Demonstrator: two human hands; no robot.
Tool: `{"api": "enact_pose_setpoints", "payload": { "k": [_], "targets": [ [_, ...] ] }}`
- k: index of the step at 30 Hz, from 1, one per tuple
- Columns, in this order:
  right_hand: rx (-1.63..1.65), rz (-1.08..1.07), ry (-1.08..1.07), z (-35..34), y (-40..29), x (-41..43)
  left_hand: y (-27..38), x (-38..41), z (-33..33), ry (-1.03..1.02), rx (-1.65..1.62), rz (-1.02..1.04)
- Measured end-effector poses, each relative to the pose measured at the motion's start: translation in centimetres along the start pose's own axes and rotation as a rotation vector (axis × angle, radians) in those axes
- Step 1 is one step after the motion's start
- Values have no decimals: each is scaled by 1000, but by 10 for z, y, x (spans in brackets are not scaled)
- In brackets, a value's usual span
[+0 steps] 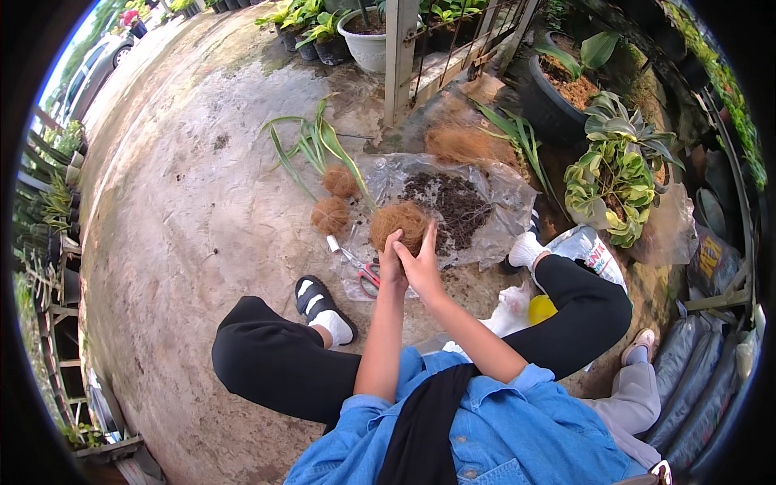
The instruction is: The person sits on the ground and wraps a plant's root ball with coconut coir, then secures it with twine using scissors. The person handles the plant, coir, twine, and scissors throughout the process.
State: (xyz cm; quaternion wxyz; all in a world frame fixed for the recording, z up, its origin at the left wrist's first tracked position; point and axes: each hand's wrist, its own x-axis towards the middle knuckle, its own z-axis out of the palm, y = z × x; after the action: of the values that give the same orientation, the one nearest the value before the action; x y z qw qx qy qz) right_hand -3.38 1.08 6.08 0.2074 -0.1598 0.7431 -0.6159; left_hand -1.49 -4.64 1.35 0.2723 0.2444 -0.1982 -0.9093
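Observation:
Between my palms rests a ball of brown coconut fibre (397, 223), with a long variegated leaf rising from its far side. My left hand (393, 262) cups its near left side, and my right hand (423, 264) presses along the right with fingers stretched out. The thumbs are close together at the ball's near edge. Two smaller fibre balls wound with thread, one nearer (329, 216) and one farther (340, 180), sit to the left by strap-leaved plants (315, 142). Red-handled scissors (368, 279) and a white thread spool (333, 244) lie just left of my wrists.
A clear plastic sheet (512, 188) carries dark soil (451, 209), with loose coir (458, 143) beyond. At right are a leafy potted plant (612, 182) and a black pot (551, 100). A white cat (509, 310) sits beside a yellow object (541, 310). Another person's leg (633, 388) shows lower right.

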Motion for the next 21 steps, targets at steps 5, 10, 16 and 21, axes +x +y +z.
{"api": "enact_pose_setpoints", "payload": {
  "k": [5, 10, 16, 21],
  "targets": [
    [-72, -33, -56, 7, -1, 7, -6, 8, -31, 11, -82, -12],
    [-8, -69, -51, -3, 12, 25, -3, -4, -13, -60, -70, 16],
    [121, -28, -111, -10, 23, 27, 10, -14, 8, -12, -234, -11],
    [-209, -201, -182, -12, 28, 16, 6, -8, -3, 32, -117, -37]
  ]
}}
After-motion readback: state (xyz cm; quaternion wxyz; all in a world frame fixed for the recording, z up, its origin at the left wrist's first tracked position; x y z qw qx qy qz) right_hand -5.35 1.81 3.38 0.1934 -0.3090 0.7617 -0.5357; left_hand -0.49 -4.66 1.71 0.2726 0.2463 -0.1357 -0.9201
